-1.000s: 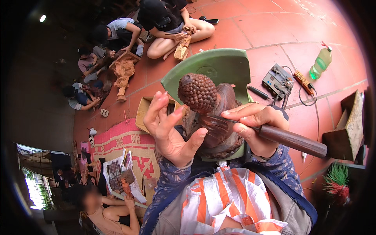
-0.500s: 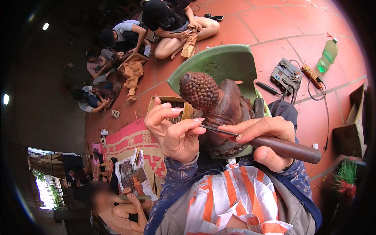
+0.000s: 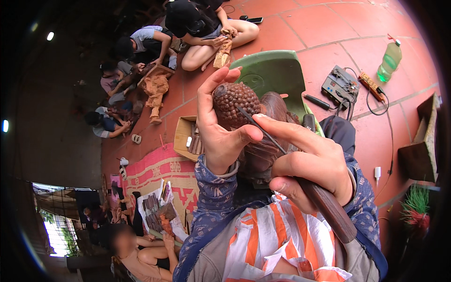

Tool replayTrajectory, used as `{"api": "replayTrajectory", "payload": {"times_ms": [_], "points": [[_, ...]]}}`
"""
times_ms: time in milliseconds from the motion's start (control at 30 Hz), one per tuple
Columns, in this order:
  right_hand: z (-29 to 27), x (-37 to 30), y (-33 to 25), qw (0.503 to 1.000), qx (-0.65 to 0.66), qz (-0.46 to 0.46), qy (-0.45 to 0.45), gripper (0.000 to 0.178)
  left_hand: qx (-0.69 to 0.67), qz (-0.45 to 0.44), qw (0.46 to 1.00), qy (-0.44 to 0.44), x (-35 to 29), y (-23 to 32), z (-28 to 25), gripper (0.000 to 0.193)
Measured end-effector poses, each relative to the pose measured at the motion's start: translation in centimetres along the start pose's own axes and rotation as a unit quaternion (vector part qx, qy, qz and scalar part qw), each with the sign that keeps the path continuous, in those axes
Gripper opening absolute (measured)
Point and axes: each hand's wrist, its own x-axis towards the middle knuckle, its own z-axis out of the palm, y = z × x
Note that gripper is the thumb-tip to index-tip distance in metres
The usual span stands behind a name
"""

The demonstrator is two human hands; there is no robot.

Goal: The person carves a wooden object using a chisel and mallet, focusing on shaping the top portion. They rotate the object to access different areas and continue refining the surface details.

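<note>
Statue (image 3: 244,122) against left hand (image 3: 218,134), chisel (image 3: 300,174) in right hand (image 3: 312,164)

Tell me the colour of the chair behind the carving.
Green. The plastic chair shows best in the head view, just behind the brown wooden carving.

Looks like a wood-carving workshop that's running right on the floor. People (image 3: 197,23) are sitting around on red tiles (image 3: 338,33), each working on a wooden figure (image 3: 155,91). A woven mat (image 3: 159,171) is holding rows of chisels (image 3: 152,211), a cardboard box (image 3: 185,136) is sitting nearby, and a power tool unit (image 3: 339,84) is lying beside a green plastic chair (image 3: 277,70).
</note>
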Motion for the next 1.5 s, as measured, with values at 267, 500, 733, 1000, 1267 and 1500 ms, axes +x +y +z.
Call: {"api": "replayTrajectory", "payload": {"times_ms": [267, 500, 733, 1000, 1267, 1500], "points": [[-0.7, 1.5, -1.6, 0.995, 0.058, 0.082, 0.005, 0.031, -0.027, -0.018, 0.999, -0.004, -0.3, 0.3, -0.2, 0.094], [1.0, -0.4, 2.6, 0.995, 0.076, -0.051, 0.038, 0.029, -0.031, 0.007, 0.998, -0.046, -0.1, -0.4, -0.3, 0.094], [2.9, -1.5, 6.0, 0.986, 0.11, -0.126, 0.028, 0.028, 0.013, 0.016, 0.995, -0.101, 0.0, -0.5, -1.7, 0.093], [3.6, -1.7, 6.3, 0.977, 0.164, -0.112, 0.072, 0.031, 0.009, 0.0, 0.996, -0.084, 0.0, -0.3, -1.3, 0.095], [1.6, -1.3, 2.8, 0.995, 0.069, -0.062, 0.043, 0.037, -0.013, 0.007, 0.998, -0.06, -0.2, -0.7, -1.2, 0.103], [0.7, 0.2, 0.0, 0.998, -0.044, -0.026, 0.023, 0.029, 0.005, -0.003, 0.998, -0.061, -0.3, -0.8, -1.3, 0.098]]}}
